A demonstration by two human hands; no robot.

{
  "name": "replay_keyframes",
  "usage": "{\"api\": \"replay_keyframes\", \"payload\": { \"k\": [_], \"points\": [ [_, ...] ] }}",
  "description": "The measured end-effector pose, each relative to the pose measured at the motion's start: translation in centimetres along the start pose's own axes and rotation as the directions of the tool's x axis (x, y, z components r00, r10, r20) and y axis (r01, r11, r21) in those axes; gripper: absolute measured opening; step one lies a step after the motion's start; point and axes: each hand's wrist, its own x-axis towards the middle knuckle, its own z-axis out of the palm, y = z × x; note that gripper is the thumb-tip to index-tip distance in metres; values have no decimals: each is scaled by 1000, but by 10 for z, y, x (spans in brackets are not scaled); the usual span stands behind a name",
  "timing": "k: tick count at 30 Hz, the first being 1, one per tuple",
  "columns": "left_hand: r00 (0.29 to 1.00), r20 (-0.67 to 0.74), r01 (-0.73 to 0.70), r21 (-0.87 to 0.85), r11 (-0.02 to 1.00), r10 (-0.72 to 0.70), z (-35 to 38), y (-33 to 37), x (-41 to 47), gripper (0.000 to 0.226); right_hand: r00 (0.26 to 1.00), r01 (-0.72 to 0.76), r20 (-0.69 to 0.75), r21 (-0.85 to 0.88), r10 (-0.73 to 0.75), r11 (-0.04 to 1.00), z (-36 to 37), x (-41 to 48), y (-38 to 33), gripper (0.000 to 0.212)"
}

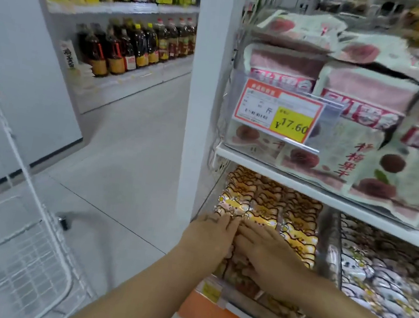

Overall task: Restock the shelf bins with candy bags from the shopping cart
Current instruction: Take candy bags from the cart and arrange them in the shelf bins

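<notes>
- Left hand [211, 234] and right hand [268, 253], fingers flat and gripping nothing, press on the yellow candy bags [296, 238] in the lower shelf bin [328, 247].
- Danger: uneven pressure could send the slick, packed bags sliding over the front edge.
- The shopping cart [34, 243] waits on the left.

Yel. candy bags [296, 234] – rows in bin [328, 242]

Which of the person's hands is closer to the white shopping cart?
Left. The left hand lies flat on the yellow candy bags on the side toward the shopping cart; the right hand rests beside it, farther from the cart.
</notes>
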Motion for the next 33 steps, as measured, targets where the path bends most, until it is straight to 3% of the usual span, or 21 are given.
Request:
{"api": "replay_keyframes", "payload": {
  "k": [3,6,9,12,16,22,26,28,31,33],
  "points": [
    [996,65,-76,246,966,62,-5,-7,-9,44,999,-18,-32,36,19,999,-5,-18,4,66],
    [989,99,-140,391,910,110,-3,-9,-15,40,991,-73,107,-26,76,997,-10,-26,0,66],
    [994,88,-84,332,940,57,-6,-6,-2,35,971,-173,161,-31,176,984,-11,-12,-13,56],
    [998,23,-61,241,969,58,-11,-6,11,28,955,-273,112,-40,276,961,-5,-2,-24,54],
    [993,87,-91,92,992,84,-17,-10,11,35,943,-322,57,-103,329,941,-9,1,-30,44],
    [987,113,-130,108,986,118,-13,-7,-7,48,915,-371,84,-213,395,904,-5,-6,-42,31],
    [999,-11,-32,108,994,34,-7,0,1,33,900,-428,-11,-212,436,879,-3,2,-40,28],
    [996,-86,-26,145,989,39,-3,-3,2,38,901,-434,-73,-113,428,894,2,3,-33,44],
    [991,-103,-58,226,972,83,-2,-6,0,63,894,-417,-136,98,427,904,8,-1,-22,88],
    [995,-83,-33,245,969,54,-4,-6,3,75,899,-416,-109,95,425,904,5,-2,-19,106]
  ]
}}
